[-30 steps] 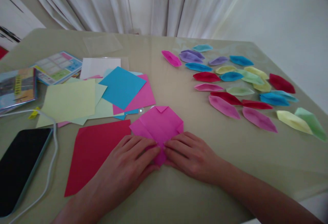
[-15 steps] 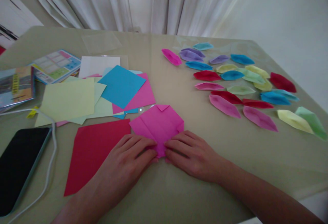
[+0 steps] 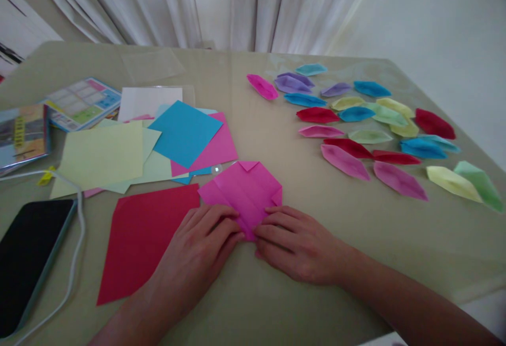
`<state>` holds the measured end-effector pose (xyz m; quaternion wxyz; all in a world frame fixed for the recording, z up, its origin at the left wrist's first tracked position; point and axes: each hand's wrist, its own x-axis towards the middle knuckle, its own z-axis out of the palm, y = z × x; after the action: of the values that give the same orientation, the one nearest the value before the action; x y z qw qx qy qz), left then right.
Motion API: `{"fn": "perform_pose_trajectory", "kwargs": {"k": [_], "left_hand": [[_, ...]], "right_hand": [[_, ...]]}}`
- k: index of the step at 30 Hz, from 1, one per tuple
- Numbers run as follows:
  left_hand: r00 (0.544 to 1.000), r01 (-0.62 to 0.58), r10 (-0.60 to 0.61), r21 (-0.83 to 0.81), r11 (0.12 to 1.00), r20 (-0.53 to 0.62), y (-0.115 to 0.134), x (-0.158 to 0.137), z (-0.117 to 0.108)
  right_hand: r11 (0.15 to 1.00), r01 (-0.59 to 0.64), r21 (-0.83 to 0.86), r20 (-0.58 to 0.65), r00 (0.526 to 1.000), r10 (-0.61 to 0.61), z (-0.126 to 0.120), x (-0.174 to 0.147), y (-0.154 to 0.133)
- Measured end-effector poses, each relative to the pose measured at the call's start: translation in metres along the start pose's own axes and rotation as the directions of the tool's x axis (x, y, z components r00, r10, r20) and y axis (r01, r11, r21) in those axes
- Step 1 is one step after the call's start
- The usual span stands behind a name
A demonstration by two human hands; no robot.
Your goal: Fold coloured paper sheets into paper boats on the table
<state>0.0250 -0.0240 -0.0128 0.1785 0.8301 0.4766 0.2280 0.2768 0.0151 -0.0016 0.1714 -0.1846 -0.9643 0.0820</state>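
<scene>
A partly folded magenta paper (image 3: 243, 190) lies flat on the olive table (image 3: 276, 298) in front of me. My left hand (image 3: 200, 246) presses its near left corner with the fingertips. My right hand (image 3: 294, 243) presses the near right corner, fingers flat. The two sets of fingertips almost meet at the paper's near point, which they partly hide. A red paper square (image 3: 146, 238) lies just left of my left hand, partly under it.
A loose pile of blue, pink and pale green sheets (image 3: 158, 145) lies at left. Several folded paper boats (image 3: 367, 124) in many colours are spread at right. A dark phone (image 3: 29, 256) with a white cable (image 3: 75, 240) sits at near left, booklets (image 3: 51, 119) behind it.
Both hands have slid a little nearer along the paper's lower edges. The view shifted slightly; the paper itself stays in place.
</scene>
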Motion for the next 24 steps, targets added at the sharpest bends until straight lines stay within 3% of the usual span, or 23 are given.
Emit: {"fn": "perform_pose_trajectory", "kwargs": {"k": [6, 14, 24], "left_hand": [[0.997, 0.073, -0.073, -0.034, 0.997, 0.016, -0.0011, -0.0001, 0.0010], [0.993, 0.122, -0.122, -0.091, 0.988, 0.005, -0.0025, 0.0015, 0.0033], [0.994, 0.111, -0.113, -0.122, 0.986, -0.008, -0.0049, 0.0037, 0.0069]], "right_hand": [[0.999, 0.043, -0.032, 0.012, 0.999, -0.043, -0.0015, -0.0001, 0.0011], [1.000, 0.006, 0.010, -0.011, 1.000, -0.006, 0.0011, -0.0003, 0.0025], [0.999, -0.009, 0.035, 0.023, 1.000, 0.008, 0.0017, 0.0000, 0.0035]]}}
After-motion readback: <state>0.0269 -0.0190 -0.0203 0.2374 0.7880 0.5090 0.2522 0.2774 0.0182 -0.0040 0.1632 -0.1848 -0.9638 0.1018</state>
